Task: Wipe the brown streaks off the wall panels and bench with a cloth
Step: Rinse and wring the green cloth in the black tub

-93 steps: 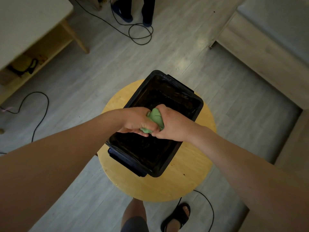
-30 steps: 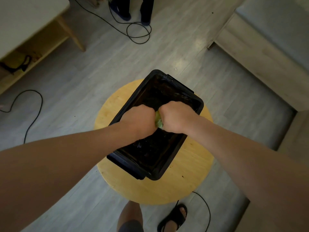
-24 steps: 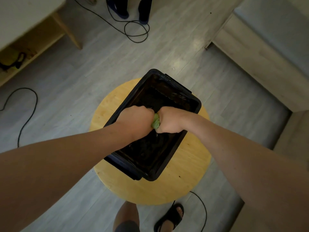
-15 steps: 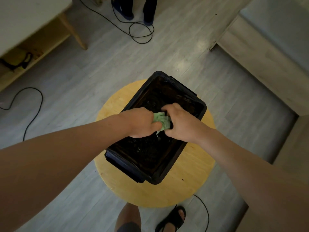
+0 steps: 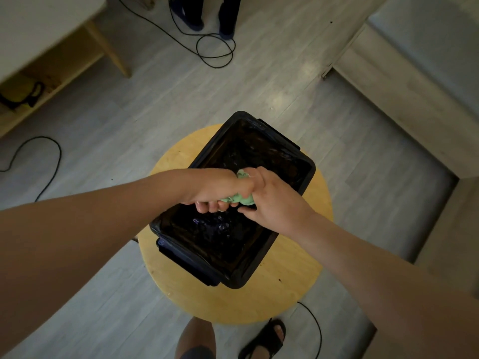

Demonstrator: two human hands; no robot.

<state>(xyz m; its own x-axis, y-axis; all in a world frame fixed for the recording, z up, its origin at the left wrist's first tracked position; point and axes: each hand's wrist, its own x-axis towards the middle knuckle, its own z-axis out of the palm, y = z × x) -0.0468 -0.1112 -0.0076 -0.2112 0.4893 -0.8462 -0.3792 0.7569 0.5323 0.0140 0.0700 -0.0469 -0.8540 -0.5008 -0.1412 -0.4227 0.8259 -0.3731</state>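
Head view, looking down: at the bottom edge are the person's bare knee and one foot in a black sandal, standing on the grey plank floor. A thin black cable curves just beside the sandal.

Both bare forearms reach forward and meet over a black tub. The left hand has its fingers curled tightly around one end of the green cloth. The right hand grips the other end, thumb side toward the left hand, so the two hands touch. The cloth is bunched between them and only small green parts show. It is held above the open tub, whose inside is dark with some shiny spots.

The tub stands on a round yellow wooden stool, turned diagonally, and its corners come near the stool's edge.

Farther away, on the right, is a light wooden bench with a grey top. On the left is a pale table with a wooden shelf under it. Near the top a looped black cord lies on the floor, just beside the dark shoes of another person.
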